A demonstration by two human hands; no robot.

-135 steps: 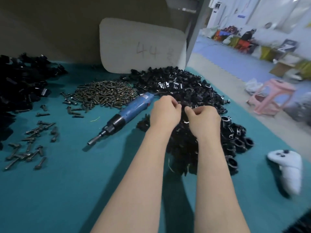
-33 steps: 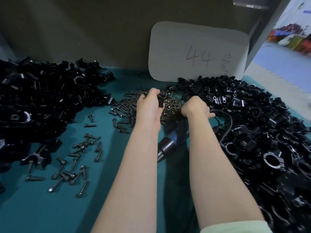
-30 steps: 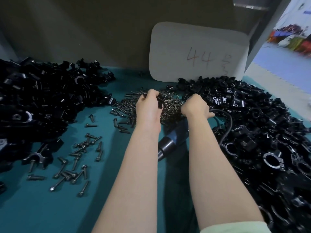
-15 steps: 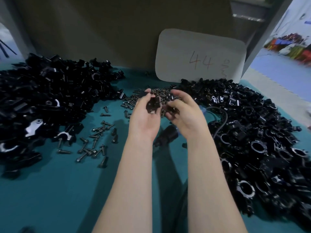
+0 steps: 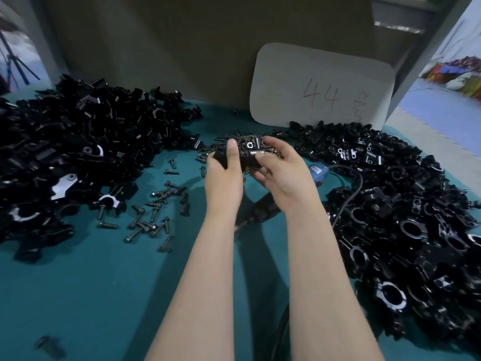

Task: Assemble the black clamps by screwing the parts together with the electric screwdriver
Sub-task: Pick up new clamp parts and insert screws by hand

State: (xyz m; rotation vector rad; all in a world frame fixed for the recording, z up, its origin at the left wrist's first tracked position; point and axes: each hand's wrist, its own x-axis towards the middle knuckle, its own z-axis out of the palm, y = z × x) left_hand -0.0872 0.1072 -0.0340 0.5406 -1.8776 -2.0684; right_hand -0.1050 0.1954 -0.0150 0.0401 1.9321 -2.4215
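Both hands are raised over the middle of the teal table [image 5: 86, 287] and hold a black clamp [image 5: 247, 157] between them. My left hand [image 5: 226, 175] grips its left side with the thumb on top. My right hand [image 5: 282, 173] pinches its right end, where a round metal-rimmed hole shows. The blue electric screwdriver [image 5: 316, 172] lies on the table under my right hand, mostly hidden, its black nose [image 5: 263, 211] poking out between my forearms. A heap of screws [image 5: 229, 142] lies just behind my hands.
A big pile of black clamp parts [image 5: 67, 162] fills the left side, another pile [image 5: 406, 217] the right. Loose screws [image 5: 153, 212] are scattered left of my arms. A white card marked 44 [image 5: 322, 87] leans on the back wall. The screwdriver's cable [image 5: 351, 188] loops right.
My hands have lifted away from the screw heap and come together with a clamp part held between them. The view has shifted left, showing more of the left pile.
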